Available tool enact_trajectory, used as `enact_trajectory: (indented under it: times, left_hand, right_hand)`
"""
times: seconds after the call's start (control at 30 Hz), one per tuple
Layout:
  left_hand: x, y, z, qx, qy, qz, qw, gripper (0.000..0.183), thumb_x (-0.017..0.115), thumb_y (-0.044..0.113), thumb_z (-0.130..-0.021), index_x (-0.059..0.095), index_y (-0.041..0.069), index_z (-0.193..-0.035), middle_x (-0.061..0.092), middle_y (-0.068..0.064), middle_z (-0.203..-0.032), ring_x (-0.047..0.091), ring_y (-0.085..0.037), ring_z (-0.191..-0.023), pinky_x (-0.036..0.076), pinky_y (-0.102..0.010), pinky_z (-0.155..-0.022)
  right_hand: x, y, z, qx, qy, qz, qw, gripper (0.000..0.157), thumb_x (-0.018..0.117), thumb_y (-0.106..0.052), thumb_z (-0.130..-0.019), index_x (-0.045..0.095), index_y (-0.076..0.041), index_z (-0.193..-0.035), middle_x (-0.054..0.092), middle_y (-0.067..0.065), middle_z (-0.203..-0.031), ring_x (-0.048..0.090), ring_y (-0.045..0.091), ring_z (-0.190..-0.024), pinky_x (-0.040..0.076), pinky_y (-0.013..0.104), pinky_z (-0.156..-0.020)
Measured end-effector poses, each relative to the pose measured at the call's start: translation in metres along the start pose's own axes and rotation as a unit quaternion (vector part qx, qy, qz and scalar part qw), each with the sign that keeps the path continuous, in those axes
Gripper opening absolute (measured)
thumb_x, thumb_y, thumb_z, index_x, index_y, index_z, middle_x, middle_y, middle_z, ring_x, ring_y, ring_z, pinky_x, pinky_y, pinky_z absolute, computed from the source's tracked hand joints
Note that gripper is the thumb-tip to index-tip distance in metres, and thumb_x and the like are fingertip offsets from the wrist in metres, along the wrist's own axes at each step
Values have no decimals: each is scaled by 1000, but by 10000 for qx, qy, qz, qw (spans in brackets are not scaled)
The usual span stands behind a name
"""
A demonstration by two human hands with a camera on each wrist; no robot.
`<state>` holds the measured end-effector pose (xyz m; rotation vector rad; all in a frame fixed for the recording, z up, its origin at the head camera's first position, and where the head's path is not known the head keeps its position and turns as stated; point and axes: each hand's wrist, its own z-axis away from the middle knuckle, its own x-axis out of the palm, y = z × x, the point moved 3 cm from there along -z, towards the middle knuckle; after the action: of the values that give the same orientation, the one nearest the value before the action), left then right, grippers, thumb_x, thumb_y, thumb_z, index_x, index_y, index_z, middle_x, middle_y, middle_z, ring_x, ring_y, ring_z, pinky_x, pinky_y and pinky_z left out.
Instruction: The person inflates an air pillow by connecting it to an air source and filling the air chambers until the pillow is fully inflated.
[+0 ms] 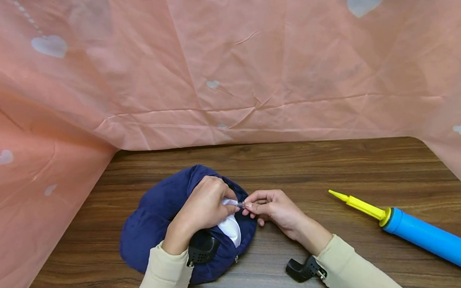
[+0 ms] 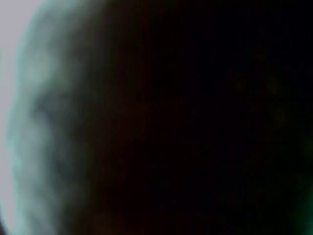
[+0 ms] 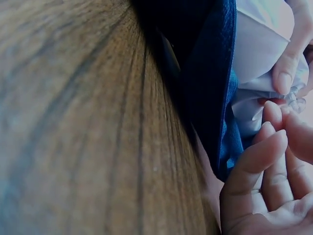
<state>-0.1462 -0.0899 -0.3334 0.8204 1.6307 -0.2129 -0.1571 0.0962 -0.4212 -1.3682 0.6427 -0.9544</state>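
Observation:
A puffed, rounded navy fabric cushion cover lies on the table, its opening showing a white plastic inner bladder. A small clear valve sticks out of the bladder. My left hand reaches over the cover and pinches the bladder at the base of the valve between thumb and fingers. From the other side, my right hand pinches the valve's outer end with thumb and forefinger, its other fingers loosely bent. The left wrist view is nearly all dark and blurred, with the camera close against the cover.
A hand pump with a blue barrel and yellow nozzle lies at the right, its tip toward the hands. Pink cloth with pale hearts walls the wooden table at the back and sides. Each wrist carries a black camera.

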Motion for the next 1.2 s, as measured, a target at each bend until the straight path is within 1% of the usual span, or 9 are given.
enact_trajectory:
  times: [0.13, 0.27, 0.47, 0.63, 0.8, 0.9, 1.0, 1.1, 1.2]
  left_hand:
    - [-4, 5, -1, 129, -59, 39, 9999, 4, 89, 14, -82, 86, 17, -80, 74, 10, -69, 63, -15, -78, 52, -43, -96]
    - [-6, 9, -2, 36, -192, 8, 9998, 6, 89, 14, -83, 86, 18, -79, 72, 11, -66, 62, -14, -78, 52, -43, -98]
    - [-4, 9, -3, 22, -272, -26, 9996, 7, 89, 15, -84, 86, 19, -79, 73, 11, -66, 63, -15, -79, 51, -43, -98]
    - [-2, 10, -2, 48, -234, -70, 9997, 8, 89, 15, -82, 86, 21, -77, 71, 12, -64, 63, -14, -77, 52, -42, -96]
    - [-2, 10, -2, 52, -180, -24, 9998, 7, 89, 13, -81, 86, 19, -78, 72, 11, -66, 64, -16, -79, 51, -44, -97]
    - [0, 9, -3, 131, -143, 118, 9997, 7, 89, 12, -82, 86, 18, -78, 72, 11, -66, 61, -14, -77, 51, -41, -91]
    - [0, 10, -5, 101, -268, 430, 9987, 8, 88, 9, -84, 86, 15, -79, 71, 11, -66, 55, -8, -70, 49, -29, -75]
    - [1, 10, -8, 4, -490, 712, 9963, 9, 86, 6, -87, 86, 12, -80, 70, 10, -66, 50, -3, -64, 43, -21, -62]
    - [3, 9, -9, 42, -565, 761, 9955, 11, 85, 5, -87, 85, 11, -78, 68, 10, -64, 47, 0, -61, 40, -18, -60]
  right_hand:
    - [-1, 1, -1, -8, -73, 91, 9999, 10, 66, -3, -101, 73, -4, -107, 78, -4, -90, 63, 7, -79, 49, 19, -61]
    - [-3, 0, -1, -42, -100, 192, 9998, 10, 67, -4, -101, 73, -2, -109, 79, -4, -91, 63, 8, -78, 49, 20, -60]
    - [-4, 1, 2, -156, 156, 228, 9995, 12, 71, -2, -99, 74, 4, -108, 78, -4, -88, 66, 6, -77, 53, 19, -63]
    - [-4, 0, 7, -576, 503, 401, 9963, 21, 74, -1, -97, 72, 16, -109, 78, -1, -87, 71, 7, -79, 60, 22, -68]
    - [-3, -5, 14, -1110, 314, 496, 9921, 27, 70, 3, -97, 70, 23, -115, 82, 16, -99, 77, 9, -85, 63, 26, -77]
    - [-5, -8, 16, -1298, 181, 720, 9888, 26, 67, 3, -97, 73, 21, -114, 82, 13, -99, 76, 8, -89, 62, 25, -79]
    - [-6, -11, 18, -1405, 133, 1022, 9847, 24, 66, -3, -99, 77, 16, -109, 81, 6, -98, 71, 7, -92, 56, 24, -77]
    - [-7, -12, 20, -1456, 126, 1258, 9812, 21, 69, -5, -99, 81, 12, -103, 80, 11, -101, 68, 7, -92, 51, 23, -73]
    - [-6, -12, 22, -1495, 134, 1447, 9780, 18, 74, -7, -98, 83, 7, -104, 78, 19, -106, 67, 6, -95, 50, 21, -77]
